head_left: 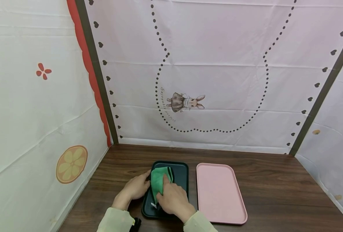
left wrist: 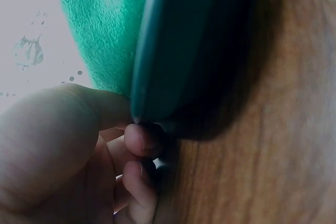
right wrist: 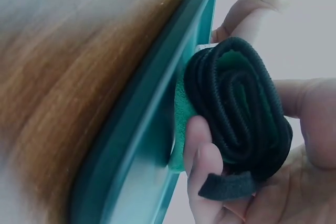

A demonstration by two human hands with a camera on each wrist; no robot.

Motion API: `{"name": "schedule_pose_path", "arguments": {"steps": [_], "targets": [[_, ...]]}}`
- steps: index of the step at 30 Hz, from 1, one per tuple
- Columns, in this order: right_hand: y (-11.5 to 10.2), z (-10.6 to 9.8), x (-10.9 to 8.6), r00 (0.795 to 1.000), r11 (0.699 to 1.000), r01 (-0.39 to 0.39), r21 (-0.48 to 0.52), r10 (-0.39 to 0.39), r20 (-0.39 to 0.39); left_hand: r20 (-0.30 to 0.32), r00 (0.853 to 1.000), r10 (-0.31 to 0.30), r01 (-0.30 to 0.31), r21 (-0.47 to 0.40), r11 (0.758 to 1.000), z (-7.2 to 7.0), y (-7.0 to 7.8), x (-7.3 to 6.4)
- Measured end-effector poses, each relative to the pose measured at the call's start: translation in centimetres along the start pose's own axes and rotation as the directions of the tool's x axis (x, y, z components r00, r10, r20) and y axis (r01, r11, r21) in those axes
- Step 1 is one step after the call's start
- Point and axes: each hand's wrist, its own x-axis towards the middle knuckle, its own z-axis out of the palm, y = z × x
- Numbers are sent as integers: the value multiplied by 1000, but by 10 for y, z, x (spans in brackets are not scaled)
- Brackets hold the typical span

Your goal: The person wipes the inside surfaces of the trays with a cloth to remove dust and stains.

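pointing away, lengthwise with the tray point(head_left: 181, 174), is a green cloth point(head_left: 157, 179), hands point(head_left: 136, 187) point(head_left: 173, 197) gripping tray (left) and cloth (right).

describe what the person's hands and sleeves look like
The left hand and right hand wear no gloves. The left sleeve and right sleeve are pale yellow-green, ending near the wrists. A black object shows beside the left sleeve; whether it's worn is unclear.

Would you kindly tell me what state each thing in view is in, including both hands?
Dark tray: right way up on the wooden table
Green cloth: rolled in layers, on the dark tray
Pink tray: right way up, beside the dark tray
Left hand: gripping the dark tray's rim
Right hand: holding the green cloth
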Motion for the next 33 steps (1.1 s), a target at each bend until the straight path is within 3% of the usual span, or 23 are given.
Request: {"name": "schedule_pose_path", "arguments": {"steps": [9, 23, 33], "targets": [[5, -9, -2, 999, 1000, 24, -2, -24, -34, 18, 1000, -23, 24, -79, 997, -2, 1, 0], [9, -18, -8, 996, 999, 19, 40, -15, -89, -13, 1000, -10, 9, -40, 999, -7, 7, 0], [14, -18, -8, 993, 994, 61, 92, -51, -107, -19, 1000, -21, 21, 2, 1000, -11, 3, -2]]}}
